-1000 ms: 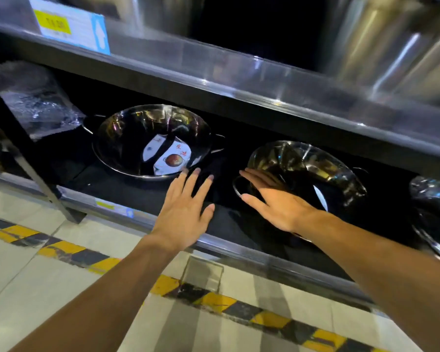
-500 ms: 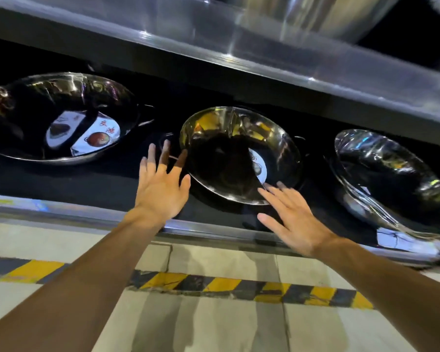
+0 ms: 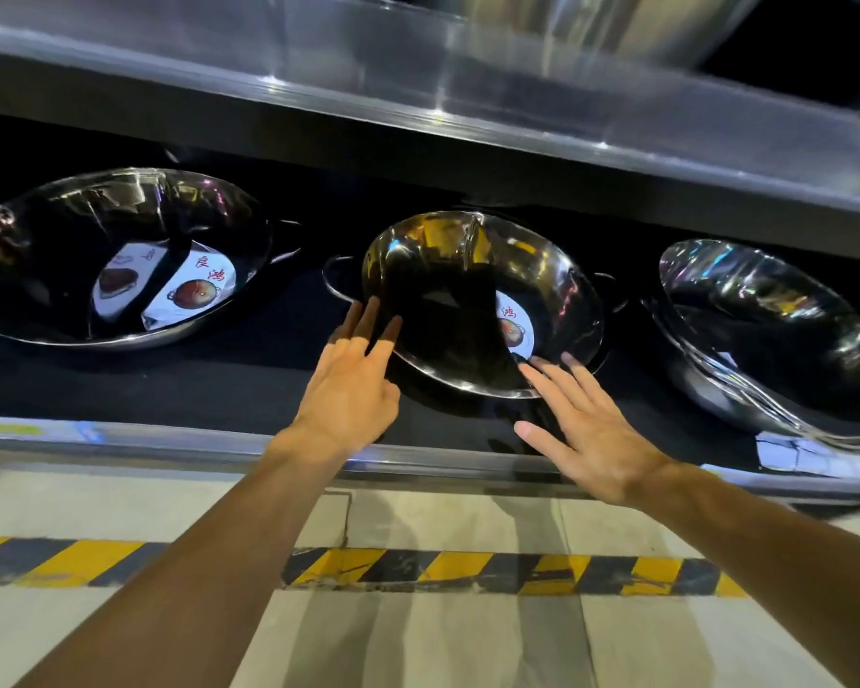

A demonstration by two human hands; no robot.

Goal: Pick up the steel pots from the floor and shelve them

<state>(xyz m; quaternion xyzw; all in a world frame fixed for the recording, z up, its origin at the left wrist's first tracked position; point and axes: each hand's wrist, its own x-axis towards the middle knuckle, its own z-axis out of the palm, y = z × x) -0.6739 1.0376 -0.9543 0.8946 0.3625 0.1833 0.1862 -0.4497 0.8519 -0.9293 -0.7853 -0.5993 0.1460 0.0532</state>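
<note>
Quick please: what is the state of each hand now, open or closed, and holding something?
Left hand: open, fingers spread, holding nothing, at the left rim of the middle pot.
Right hand: open, fingers spread, holding nothing, at the pot's near right rim.

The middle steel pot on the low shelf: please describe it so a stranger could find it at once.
Look at the dark bottom shelf above the striped floor tape, where three shiny pots sit in a row. The middle pot lies between both open hands, left hand and right hand. Unlike its neighbours, it has an S-shaped divider.
</note>
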